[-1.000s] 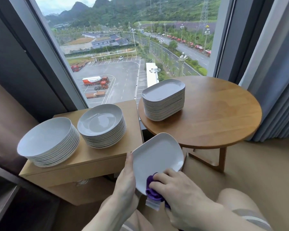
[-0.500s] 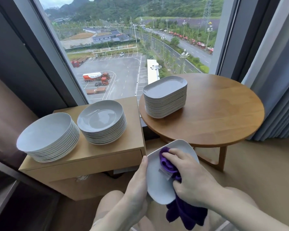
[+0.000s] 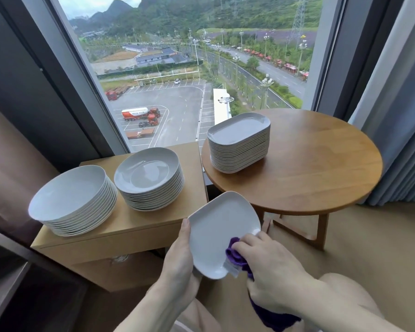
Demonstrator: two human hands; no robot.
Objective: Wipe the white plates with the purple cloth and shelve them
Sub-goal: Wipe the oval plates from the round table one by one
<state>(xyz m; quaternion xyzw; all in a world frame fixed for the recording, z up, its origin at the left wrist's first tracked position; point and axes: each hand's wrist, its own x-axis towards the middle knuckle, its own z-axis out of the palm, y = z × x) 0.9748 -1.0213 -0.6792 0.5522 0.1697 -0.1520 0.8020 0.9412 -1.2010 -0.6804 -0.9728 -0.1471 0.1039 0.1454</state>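
Mid-wipe beside a tall window: white rounded-square ceramic plate (image 3: 219,232) held tilted over the lap, clear of every stack, left edge clamped by the left hand (image 3: 181,257) with thumb on the face and the other fingers out of sight behind. Bunched purple cloth (image 3: 236,254) pressed to the plate's lower right corner under the curled fingers of the right hand (image 3: 271,271), having swept down from the upper part of the face half a second earlier, leaving most of the white surface uncovered. Likely near the end of this plate's wiping pass, shelving not yet begun. Waiting nearby: stack of white oblong plates (image 3: 238,142) on the round wooden tabletop (image 3: 321,168), two stacks of round white plates (image 3: 149,178) (image 3: 72,200) on the low wooden cabinet (image 3: 139,233).
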